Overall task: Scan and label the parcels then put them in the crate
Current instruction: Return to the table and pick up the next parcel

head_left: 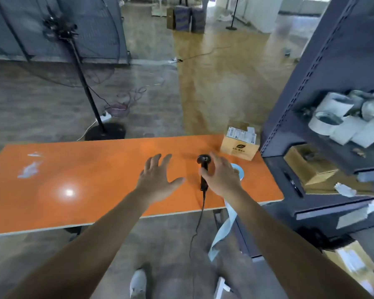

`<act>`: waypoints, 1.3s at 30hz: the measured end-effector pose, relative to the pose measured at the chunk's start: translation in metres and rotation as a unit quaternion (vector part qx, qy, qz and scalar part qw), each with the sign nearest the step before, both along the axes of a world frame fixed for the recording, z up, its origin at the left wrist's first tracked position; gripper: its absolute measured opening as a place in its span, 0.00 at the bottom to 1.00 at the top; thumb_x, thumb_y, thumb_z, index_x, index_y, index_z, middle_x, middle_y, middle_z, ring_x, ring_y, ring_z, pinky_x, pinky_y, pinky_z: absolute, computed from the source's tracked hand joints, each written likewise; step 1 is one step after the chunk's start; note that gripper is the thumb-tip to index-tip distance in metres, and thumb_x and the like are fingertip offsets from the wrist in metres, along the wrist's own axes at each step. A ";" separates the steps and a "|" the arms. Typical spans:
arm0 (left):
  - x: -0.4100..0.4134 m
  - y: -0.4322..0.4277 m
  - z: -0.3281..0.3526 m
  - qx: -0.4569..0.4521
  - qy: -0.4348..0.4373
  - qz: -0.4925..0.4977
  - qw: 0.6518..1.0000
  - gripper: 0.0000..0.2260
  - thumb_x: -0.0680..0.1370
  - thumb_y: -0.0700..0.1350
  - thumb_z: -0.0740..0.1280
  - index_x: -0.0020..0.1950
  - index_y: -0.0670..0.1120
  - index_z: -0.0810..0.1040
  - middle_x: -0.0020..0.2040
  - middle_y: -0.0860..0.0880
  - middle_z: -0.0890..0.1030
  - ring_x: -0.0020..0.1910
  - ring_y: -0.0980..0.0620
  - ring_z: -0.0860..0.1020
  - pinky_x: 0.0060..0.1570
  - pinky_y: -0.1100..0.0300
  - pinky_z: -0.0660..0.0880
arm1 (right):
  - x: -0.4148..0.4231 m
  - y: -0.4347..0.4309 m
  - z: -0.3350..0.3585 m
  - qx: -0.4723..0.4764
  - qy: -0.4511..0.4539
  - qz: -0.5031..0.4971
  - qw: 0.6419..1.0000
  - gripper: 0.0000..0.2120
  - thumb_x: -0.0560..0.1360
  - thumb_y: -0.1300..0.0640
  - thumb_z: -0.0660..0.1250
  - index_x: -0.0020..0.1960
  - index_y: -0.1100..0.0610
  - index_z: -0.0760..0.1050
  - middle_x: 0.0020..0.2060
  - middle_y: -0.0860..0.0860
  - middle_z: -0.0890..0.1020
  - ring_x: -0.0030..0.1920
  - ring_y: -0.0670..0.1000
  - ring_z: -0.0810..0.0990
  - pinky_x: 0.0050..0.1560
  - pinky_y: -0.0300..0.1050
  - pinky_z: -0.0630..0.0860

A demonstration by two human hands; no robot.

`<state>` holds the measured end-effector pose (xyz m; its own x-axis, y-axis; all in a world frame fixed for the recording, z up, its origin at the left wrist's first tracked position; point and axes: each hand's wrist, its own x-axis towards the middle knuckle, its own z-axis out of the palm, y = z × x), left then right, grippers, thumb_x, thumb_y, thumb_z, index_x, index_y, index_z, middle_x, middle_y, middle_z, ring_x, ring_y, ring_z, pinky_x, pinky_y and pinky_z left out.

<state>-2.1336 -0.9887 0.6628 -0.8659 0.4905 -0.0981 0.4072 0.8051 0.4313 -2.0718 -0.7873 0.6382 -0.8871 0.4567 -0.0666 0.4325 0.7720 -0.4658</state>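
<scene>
Your orange table spans the near view, and a dark shelving rack stands at its right end. Both your forearms reach forward over the near edge. 1 parcel, a brown carton with white labels on top, sits at the table's far right corner, just beside the rack. Your left hand is palm down above the bare tabletop, fingers spread and straight, holding nothing. Your right hand is also open, palm down, fingers extended over the label roll, thumb beside the handle of the scanner; contact cannot be confirmed. The scanner lies between your 2 hands, its cable running off the near edge.
</scene>
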 end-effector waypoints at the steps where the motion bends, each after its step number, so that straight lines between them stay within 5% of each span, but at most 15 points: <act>1: -0.015 0.006 0.000 0.004 -0.001 -0.016 1.000 0.38 0.76 0.65 0.63 0.79 0.53 0.50 0.79 0.47 0.51 0.78 0.45 0.49 0.72 0.44 0.59 | -0.008 0.004 0.002 -0.001 -0.001 -0.020 1.000 0.31 0.77 0.37 0.58 0.77 0.43 0.55 0.73 0.49 0.65 0.73 0.54 0.64 0.68 0.61 0.66; 16: -0.144 0.140 -0.006 0.018 -0.036 -0.186 0.982 0.38 0.75 0.65 0.64 0.79 0.53 0.53 0.77 0.47 0.54 0.77 0.43 0.52 0.69 0.44 0.64 | -0.074 0.093 0.004 0.003 -0.053 -0.224 0.973 0.32 0.78 0.35 0.56 0.78 0.43 0.52 0.76 0.51 0.60 0.74 0.56 0.63 0.68 0.62 0.66; 31: -0.201 0.328 -0.083 0.023 -0.244 -0.077 0.966 0.40 0.75 0.65 0.64 0.80 0.49 0.52 0.79 0.44 0.56 0.77 0.41 0.56 0.73 0.42 0.60 | -0.125 0.256 -0.070 -0.080 -0.103 -0.278 0.952 0.34 0.79 0.37 0.56 0.79 0.50 0.50 0.75 0.56 0.60 0.72 0.61 0.64 0.64 0.61 0.69; 35: -0.209 0.346 -0.098 0.027 -0.284 -0.055 0.957 0.40 0.72 0.68 0.63 0.77 0.49 0.56 0.74 0.47 0.67 0.71 0.44 0.68 0.65 0.47 0.69 | -0.135 0.274 -0.080 -0.123 -0.114 -0.294 0.941 0.36 0.80 0.38 0.56 0.79 0.55 0.48 0.74 0.59 0.62 0.71 0.63 0.65 0.64 0.60 0.68; 39: -0.212 0.357 -0.104 0.046 -0.326 -0.056 0.943 0.25 0.76 0.58 0.66 0.69 0.50 0.67 0.61 0.54 0.77 0.54 0.54 0.77 0.46 0.60 0.73 | -0.144 0.275 -0.085 -0.187 -0.082 -0.310 0.929 0.33 0.78 0.38 0.58 0.74 0.59 0.57 0.65 0.61 0.72 0.63 0.63 0.74 0.59 0.59 0.74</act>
<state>-2.3457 -0.6314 0.5584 -0.5782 0.6084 -0.5436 0.1120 0.7191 0.6858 -2.2158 -0.5128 0.5530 -0.4252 0.7942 -0.4341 0.8286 0.1487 -0.5397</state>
